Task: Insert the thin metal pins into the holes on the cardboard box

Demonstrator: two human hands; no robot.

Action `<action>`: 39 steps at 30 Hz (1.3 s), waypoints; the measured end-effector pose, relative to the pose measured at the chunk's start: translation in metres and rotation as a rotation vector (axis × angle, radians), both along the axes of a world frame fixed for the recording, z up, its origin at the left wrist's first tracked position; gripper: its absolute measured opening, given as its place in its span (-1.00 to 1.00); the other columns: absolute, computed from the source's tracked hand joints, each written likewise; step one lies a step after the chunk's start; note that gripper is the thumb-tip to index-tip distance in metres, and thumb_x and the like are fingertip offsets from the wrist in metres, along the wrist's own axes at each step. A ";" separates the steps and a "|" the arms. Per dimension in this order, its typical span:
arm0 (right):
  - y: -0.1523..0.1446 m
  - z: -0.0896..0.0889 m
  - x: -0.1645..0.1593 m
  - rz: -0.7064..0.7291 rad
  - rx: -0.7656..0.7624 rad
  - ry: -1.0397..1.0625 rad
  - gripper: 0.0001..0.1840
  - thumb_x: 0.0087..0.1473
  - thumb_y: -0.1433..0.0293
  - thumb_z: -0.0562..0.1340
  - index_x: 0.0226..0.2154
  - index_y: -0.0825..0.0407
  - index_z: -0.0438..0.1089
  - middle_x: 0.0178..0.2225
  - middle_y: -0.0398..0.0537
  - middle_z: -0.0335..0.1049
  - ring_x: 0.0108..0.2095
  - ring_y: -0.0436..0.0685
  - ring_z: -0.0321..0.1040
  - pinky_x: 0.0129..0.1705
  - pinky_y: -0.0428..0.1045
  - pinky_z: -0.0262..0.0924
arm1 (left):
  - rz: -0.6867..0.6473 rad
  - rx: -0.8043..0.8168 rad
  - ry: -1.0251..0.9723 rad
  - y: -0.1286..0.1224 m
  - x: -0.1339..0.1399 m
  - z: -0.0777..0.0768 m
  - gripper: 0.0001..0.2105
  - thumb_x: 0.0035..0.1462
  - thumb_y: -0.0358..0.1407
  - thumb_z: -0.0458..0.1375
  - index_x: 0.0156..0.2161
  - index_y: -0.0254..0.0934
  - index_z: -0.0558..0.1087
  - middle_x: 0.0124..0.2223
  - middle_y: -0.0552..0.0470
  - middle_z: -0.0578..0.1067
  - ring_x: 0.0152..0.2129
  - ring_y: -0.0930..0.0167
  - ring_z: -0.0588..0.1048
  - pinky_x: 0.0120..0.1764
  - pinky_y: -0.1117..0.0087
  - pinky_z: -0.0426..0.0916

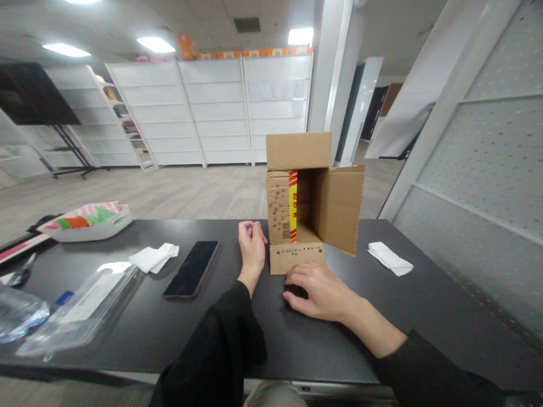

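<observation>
An open cardboard box [278,195] stands on the dark table, its opening towards me. Grey round studs dot its left front flap, beside a yellow and red tape strip. More studs and a row of small holes mark the lower flap [297,261], which lies forward on the table. Close to the box's left side, my left hand [253,246] is closed with curled fingers; whatever may be inside them is hidden. My right hand [318,288] rests at the lower flap's front edge, fingers bent and thumb apart, with nothing visible between them.
A phone [192,269] and folded tissues [155,257] lie to the left, near a clear plastic case [85,311] and a plastic bottle [21,314]. A white tray [121,220] sits farther back. Another tissue [390,258] is on the right, towards a perforated panel [487,164].
</observation>
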State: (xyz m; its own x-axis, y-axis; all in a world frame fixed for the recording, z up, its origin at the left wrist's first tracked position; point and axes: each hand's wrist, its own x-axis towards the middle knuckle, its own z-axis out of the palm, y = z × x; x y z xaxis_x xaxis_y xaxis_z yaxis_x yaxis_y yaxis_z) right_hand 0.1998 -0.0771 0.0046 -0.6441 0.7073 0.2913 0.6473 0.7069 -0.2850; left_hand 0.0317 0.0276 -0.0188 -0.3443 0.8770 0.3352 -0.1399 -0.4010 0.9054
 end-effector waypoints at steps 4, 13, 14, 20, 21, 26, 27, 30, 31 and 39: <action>0.001 0.001 0.000 0.011 0.036 0.020 -0.78 0.28 0.35 0.14 -0.29 0.04 0.49 -0.33 0.01 0.54 -0.25 0.15 0.44 -0.14 0.03 0.25 | -0.005 -0.002 0.002 0.000 0.000 -0.001 -0.80 0.18 -0.17 0.12 -0.29 -0.19 0.18 -0.59 0.28 0.26 -0.70 0.56 0.27 -0.56 0.54 0.21; 0.007 -0.002 0.007 -0.030 0.128 0.175 -0.68 0.38 0.32 0.02 -0.31 0.03 0.41 -0.37 -0.01 0.46 -0.33 0.12 0.39 -0.27 -0.01 0.24 | 0.001 -0.002 -0.003 -0.001 0.001 0.001 -0.78 0.17 -0.15 0.13 -0.28 -0.19 0.18 -0.60 0.28 0.26 -0.70 0.55 0.28 -0.56 0.54 0.21; 0.008 -0.003 0.009 -0.049 0.124 0.206 -0.68 0.38 0.32 0.02 -0.32 0.03 0.41 -0.37 -0.01 0.46 -0.33 0.12 0.40 -0.27 -0.01 0.25 | 0.000 -0.003 -0.003 -0.001 0.000 0.001 -0.78 0.17 -0.15 0.14 -0.28 -0.18 0.18 -0.60 0.28 0.26 -0.70 0.55 0.28 -0.56 0.54 0.21; 0.018 -0.008 0.018 -0.240 0.165 0.468 -0.74 0.35 0.32 0.06 -0.25 0.02 0.43 -0.32 -0.02 0.54 -0.32 0.12 0.47 -0.25 -0.02 0.28 | -0.001 -0.002 -0.006 0.000 0.000 0.000 -0.80 0.18 -0.18 0.12 -0.28 -0.19 0.18 -0.61 0.29 0.26 -0.70 0.55 0.28 -0.56 0.53 0.22; 0.020 -0.008 0.019 -0.282 0.167 0.506 -0.74 0.34 0.30 0.07 -0.25 0.02 0.44 -0.33 -0.02 0.55 -0.32 0.12 0.48 -0.25 -0.02 0.29 | -0.003 -0.002 -0.008 0.000 0.000 0.000 -0.80 0.18 -0.18 0.12 -0.28 -0.19 0.18 -0.61 0.29 0.26 -0.70 0.55 0.28 -0.56 0.53 0.22; 0.025 -0.010 0.023 -0.417 0.153 0.611 -0.70 0.32 0.24 0.09 -0.30 0.01 0.46 -0.37 -0.04 0.56 -0.35 0.13 0.50 -0.27 -0.02 0.30 | 0.000 -0.010 -0.008 0.000 0.000 0.001 -0.79 0.17 -0.17 0.13 -0.29 -0.18 0.18 -0.60 0.28 0.26 -0.70 0.55 0.29 -0.56 0.53 0.21; 0.026 -0.011 0.024 -0.429 0.149 0.619 -0.70 0.32 0.24 0.09 -0.29 0.01 0.46 -0.37 -0.05 0.56 -0.35 0.13 0.50 -0.27 -0.02 0.30 | 0.001 -0.010 -0.005 0.000 0.000 0.001 -0.79 0.17 -0.17 0.13 -0.29 -0.18 0.18 -0.60 0.29 0.26 -0.70 0.55 0.29 -0.56 0.53 0.21; 0.028 -0.012 0.025 -0.446 0.144 0.623 -0.70 0.31 0.24 0.09 -0.30 0.01 0.47 -0.37 -0.05 0.57 -0.37 0.13 0.50 -0.28 -0.03 0.29 | 0.002 -0.003 0.003 0.000 0.000 0.001 -0.80 0.17 -0.18 0.12 -0.28 -0.19 0.18 -0.60 0.28 0.26 -0.70 0.55 0.29 -0.55 0.53 0.22; 0.028 -0.013 0.024 -0.450 0.142 0.622 -0.70 0.31 0.24 0.09 -0.30 0.01 0.47 -0.37 -0.05 0.57 -0.37 0.13 0.50 -0.29 -0.03 0.28 | 0.004 -0.002 0.005 0.000 0.000 0.001 -0.80 0.17 -0.18 0.12 -0.28 -0.19 0.18 -0.60 0.28 0.26 -0.70 0.55 0.29 -0.55 0.53 0.22; 0.029 -0.014 0.023 -0.460 0.121 0.612 -0.69 0.31 0.24 0.09 -0.29 0.01 0.48 -0.35 -0.04 0.58 -0.35 0.15 0.51 -0.28 -0.02 0.29 | 0.001 -0.006 0.007 0.001 -0.001 -0.002 -0.82 0.18 -0.19 0.11 -0.28 -0.18 0.19 -0.59 0.27 0.27 -0.69 0.54 0.29 -0.56 0.53 0.23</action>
State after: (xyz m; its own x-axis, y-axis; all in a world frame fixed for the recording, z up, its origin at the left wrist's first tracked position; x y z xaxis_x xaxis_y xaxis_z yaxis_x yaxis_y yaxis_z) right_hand 0.2224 -0.0482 -0.0093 0.0070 0.8051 0.5930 0.6351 0.4545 -0.6246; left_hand 0.0308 0.0284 -0.0203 -0.3426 0.8788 0.3323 -0.1334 -0.3956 0.9087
